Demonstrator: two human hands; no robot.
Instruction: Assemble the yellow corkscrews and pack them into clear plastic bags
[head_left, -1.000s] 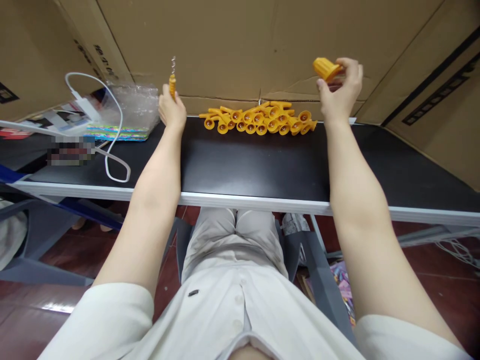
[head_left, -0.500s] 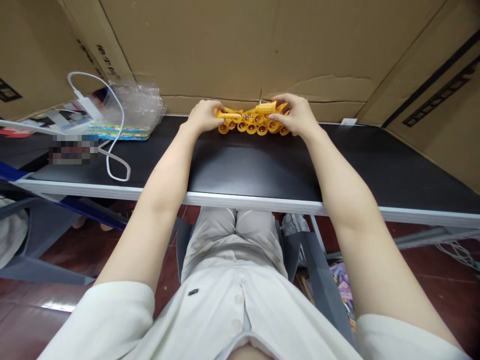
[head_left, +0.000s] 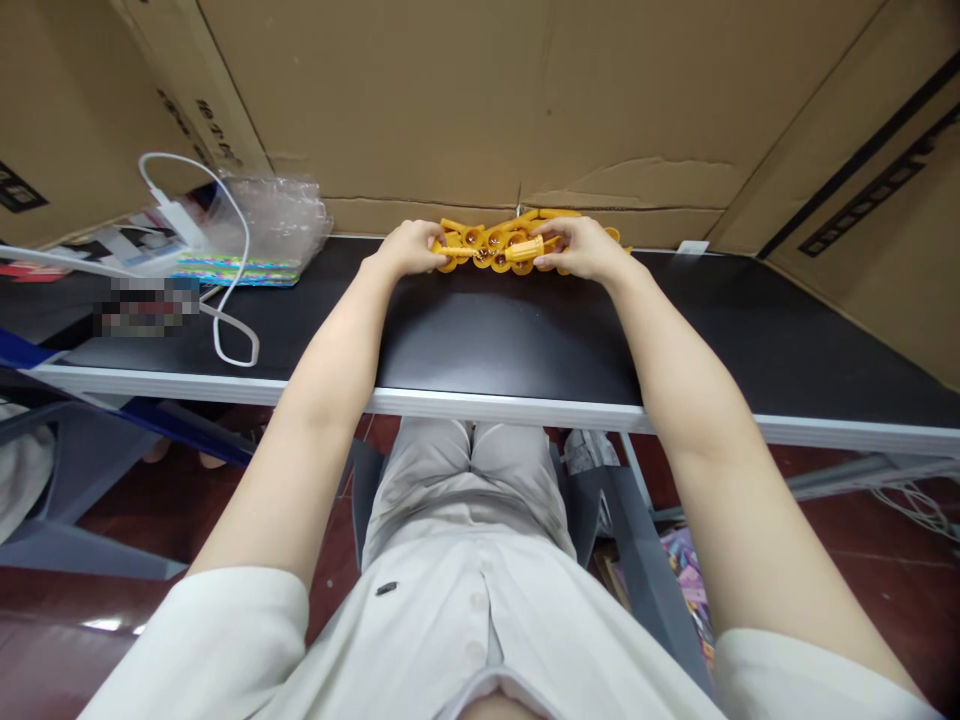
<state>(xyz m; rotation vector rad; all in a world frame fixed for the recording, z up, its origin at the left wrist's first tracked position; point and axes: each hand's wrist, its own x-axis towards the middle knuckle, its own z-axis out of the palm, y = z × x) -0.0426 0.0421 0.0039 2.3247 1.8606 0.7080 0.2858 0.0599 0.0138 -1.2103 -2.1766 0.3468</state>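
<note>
My left hand (head_left: 411, 247) has its fingers closed on a thin, ribbed yellow plastic stick (head_left: 459, 251), which points right. Opposite it, my right hand (head_left: 583, 247) pinches a thicker yellow plastic cylinder with grooved sides (head_left: 524, 249). The cylinder points left, its end close to the stick; whether the two touch I cannot tell. Just behind and beneath both hands lies a pile of similar yellow pieces (head_left: 495, 239), with round, hollow ends facing me. Parts of the pile are hidden by my fingers.
The pile is on a black tabletop (head_left: 510, 335) with a silver front edge, against a cardboard wall (head_left: 420, 100). At left are clear plastic bags (head_left: 270, 215) over colourful sheets and a white cable (head_left: 244, 250). A small white tab (head_left: 692, 247) is at the back right.
My right hand has come down and toward me with the yellow cylinder, which now sits lower, in front of the pile. My left hand stays nearly in place with the stick.
</note>
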